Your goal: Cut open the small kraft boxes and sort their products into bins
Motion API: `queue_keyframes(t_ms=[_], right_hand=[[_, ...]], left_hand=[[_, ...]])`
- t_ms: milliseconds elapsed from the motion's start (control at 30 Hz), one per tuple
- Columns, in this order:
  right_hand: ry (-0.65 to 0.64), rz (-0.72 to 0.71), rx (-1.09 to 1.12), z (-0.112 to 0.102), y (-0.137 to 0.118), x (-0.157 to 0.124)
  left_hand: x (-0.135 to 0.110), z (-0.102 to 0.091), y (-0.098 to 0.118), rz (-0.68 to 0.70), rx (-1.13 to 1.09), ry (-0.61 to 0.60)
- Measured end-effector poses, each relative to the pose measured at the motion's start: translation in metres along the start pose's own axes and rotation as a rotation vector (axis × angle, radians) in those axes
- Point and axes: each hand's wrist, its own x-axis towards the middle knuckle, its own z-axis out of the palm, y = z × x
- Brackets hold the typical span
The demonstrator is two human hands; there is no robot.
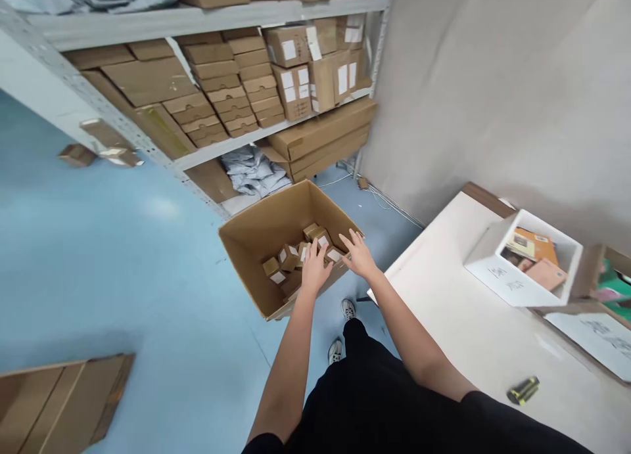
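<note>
The left hand (pixel 315 268) and right hand (pixel 359 255) are apart, fingers loosely spread and seemingly clamped on nothing; whether either touches what lies beneath cannot be told. The left reaches across the near edge of the carton (pixel 280 217), above the small boxes (pixel 288 257); the right is at its right corner. The small boxes lie loose at odd angles inside, bunched towards the near edge, some with white labels. The carton's top is unclosed and much of its upper wall is bare, so the handling looks unfinished: some boxes are in, none seem squared up, and closing remains undone. Whether boxes are going in or coming out cannot be judged. What supports the carton is hidden. Beyond its far edge stands the shelf (pixel 221 153), stacked with brown boxes (pixel 227 99). To the right, the worktop (pixel 444 270) bears a white bin (pixel 488 270) towards its wall-side edge and a black-and-yellow object (pixel 523 390) farther towards the viewer.
</note>
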Motion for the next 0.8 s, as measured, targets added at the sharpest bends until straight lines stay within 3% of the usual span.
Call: queue_keyframes(t_ms=[400,633,800], right_hand=[[-0.226,-0.131,0.078,0.033,0.009,0.135],[-0.328,-0.202,0.033,0.073,-0.010,0.186],[-0.353,-0.187,-0.023,0.113,-0.019,0.203]], left_hand=[[0.055,-0.006,-0.077,-0.319,0.044,0.038],[0.048,-0.004,-0.138,-0.445,-0.012,0.026],[0.047,0.019,-0.199,-0.478,-0.079,-0.066]])
